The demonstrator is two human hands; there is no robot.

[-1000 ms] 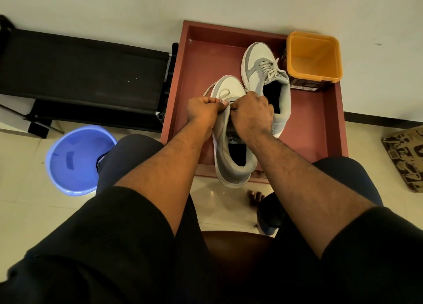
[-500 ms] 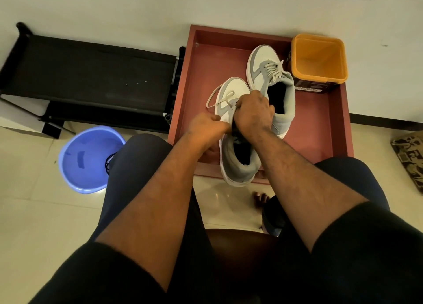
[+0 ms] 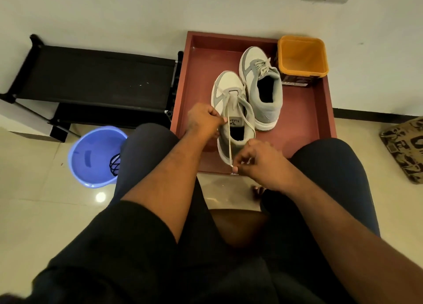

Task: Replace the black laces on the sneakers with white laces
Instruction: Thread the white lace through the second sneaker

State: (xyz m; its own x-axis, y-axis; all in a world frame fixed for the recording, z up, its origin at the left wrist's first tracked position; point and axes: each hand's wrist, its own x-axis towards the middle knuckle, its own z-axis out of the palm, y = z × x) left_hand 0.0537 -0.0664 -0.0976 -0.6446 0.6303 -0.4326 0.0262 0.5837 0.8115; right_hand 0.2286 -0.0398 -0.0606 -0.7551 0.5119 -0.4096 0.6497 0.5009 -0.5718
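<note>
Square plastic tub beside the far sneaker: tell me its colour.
Orange square plastic tub, clearest in the head view.

My arms are bare from the elbow region down to the hands. My left hand [image 3: 202, 120] and right hand [image 3: 261, 164] carry no gloves, rings, watch or wristband. My upper arms are covered by loose black short sleeves [image 3: 114, 242], plain, with no print or marking visible. My legs are clad in dark navy trousers [image 3: 146, 148], smooth fabric, no visible seams or logos. The toes of one bare foot [image 3: 258, 190] show between my knees.
</note>
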